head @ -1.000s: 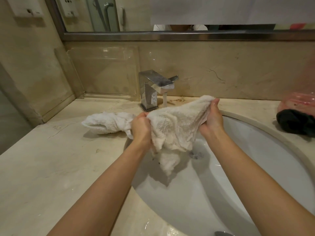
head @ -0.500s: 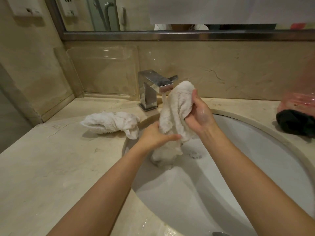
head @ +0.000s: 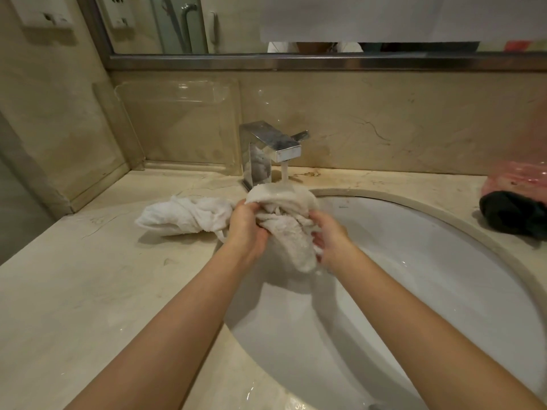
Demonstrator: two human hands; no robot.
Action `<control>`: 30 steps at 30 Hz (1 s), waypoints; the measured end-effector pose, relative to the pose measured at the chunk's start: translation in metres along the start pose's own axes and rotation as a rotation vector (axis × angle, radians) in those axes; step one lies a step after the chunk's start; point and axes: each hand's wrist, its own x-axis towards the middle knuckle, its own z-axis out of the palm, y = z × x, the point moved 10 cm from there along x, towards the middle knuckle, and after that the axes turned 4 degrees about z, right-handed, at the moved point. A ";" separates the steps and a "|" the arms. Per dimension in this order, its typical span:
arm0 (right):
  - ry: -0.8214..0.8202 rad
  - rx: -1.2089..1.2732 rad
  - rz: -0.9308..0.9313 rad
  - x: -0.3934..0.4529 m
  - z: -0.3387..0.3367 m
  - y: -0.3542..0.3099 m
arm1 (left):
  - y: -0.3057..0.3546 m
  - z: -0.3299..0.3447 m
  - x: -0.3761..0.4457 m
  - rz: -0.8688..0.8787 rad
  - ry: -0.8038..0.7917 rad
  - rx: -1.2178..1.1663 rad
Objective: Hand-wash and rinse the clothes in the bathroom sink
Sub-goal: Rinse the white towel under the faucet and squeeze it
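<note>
Gripping a bunched white cloth (head: 285, 223) from either side, the left hand (head: 248, 229) and right hand (head: 330, 238) curl their fingers into it over the back of the white sink (head: 444, 291), right under water running from the chrome faucet (head: 270, 149). A second white cloth (head: 183, 216) lies on the marble counter (head: 88, 291) just beside the left hand; a dark garment (head: 512, 216) sits at far right.

Your way along the counter (head: 74, 291) to the left is barred by a wrung white cloth (head: 183, 216) beside the basin, and the faucet (head: 266, 152) overhangs the sink's (head: 414, 291) back edge; to the right, the bowl lies open, with a dark garment (head: 509, 216) on the far rim
</note>
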 end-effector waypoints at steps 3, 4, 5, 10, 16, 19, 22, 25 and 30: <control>-0.312 0.023 0.277 -0.018 0.033 0.031 | 0.006 0.003 -0.005 0.033 -0.005 -0.042; -0.442 0.060 0.294 -0.021 0.048 0.031 | 0.008 0.005 -0.008 0.035 -0.018 -0.059; -0.527 0.130 0.278 -0.024 0.059 0.027 | 0.010 0.007 -0.010 0.035 -0.035 -0.063; -0.484 0.483 0.052 -0.015 0.061 -0.009 | 0.015 -0.001 -0.006 0.127 0.015 0.267; -0.181 0.247 -0.237 -0.008 0.040 -0.038 | 0.011 0.009 -0.014 0.200 0.020 0.526; -0.123 0.149 -0.318 -0.011 0.043 -0.044 | 0.023 0.018 -0.015 0.353 0.052 0.602; -0.041 0.051 -0.391 -0.018 0.048 -0.050 | 0.023 0.031 -0.011 0.371 0.035 0.562; 0.077 -0.094 -0.427 -0.012 0.046 -0.058 | 0.013 0.031 0.000 0.291 0.073 0.529; 0.081 -0.218 -0.552 0.001 0.047 -0.074 | -0.002 0.019 0.025 0.140 0.086 0.480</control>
